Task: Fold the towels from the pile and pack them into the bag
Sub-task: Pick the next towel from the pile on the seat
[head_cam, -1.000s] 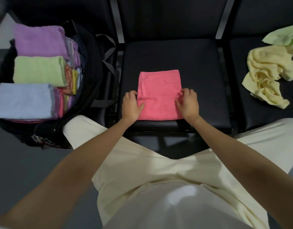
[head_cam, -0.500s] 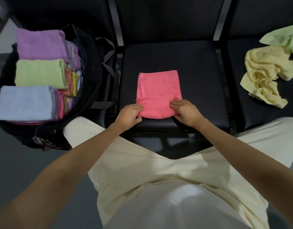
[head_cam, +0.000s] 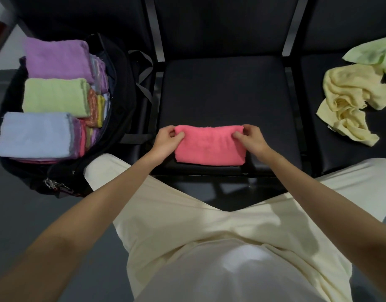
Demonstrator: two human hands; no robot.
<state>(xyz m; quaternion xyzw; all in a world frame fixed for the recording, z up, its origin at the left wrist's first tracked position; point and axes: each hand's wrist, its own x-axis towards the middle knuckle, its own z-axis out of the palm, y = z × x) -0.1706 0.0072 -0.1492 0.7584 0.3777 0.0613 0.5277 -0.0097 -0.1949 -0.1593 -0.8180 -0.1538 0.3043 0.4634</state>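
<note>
A pink towel (head_cam: 209, 147), folded into a short wide rectangle, lies at the front of the middle black seat (head_cam: 227, 90). My left hand (head_cam: 167, 140) pinches its far left corner and my right hand (head_cam: 252, 138) pinches its far right corner. To the left on the floor stands an open black bag (head_cam: 120, 68) holding folded towels: purple (head_cam: 57, 58), green (head_cam: 53, 97) and pale blue (head_cam: 34, 135) on top, with several more on edge beside them. The pile on the right seat is a crumpled yellow towel (head_cam: 348, 101) and a light green towel (head_cam: 375, 54).
Three black seats stand in a row with metal bars between them. The bag's grey strap (head_cam: 144, 70) hangs against the middle seat's left side. My legs in cream trousers (head_cam: 209, 225) fill the lower view. Grey floor lies around the bag.
The pink towel lay as a tall rectangle; both hands took its near edge and folded it over to the far edge, halving its length. Both hands now sit at the far corners.
</note>
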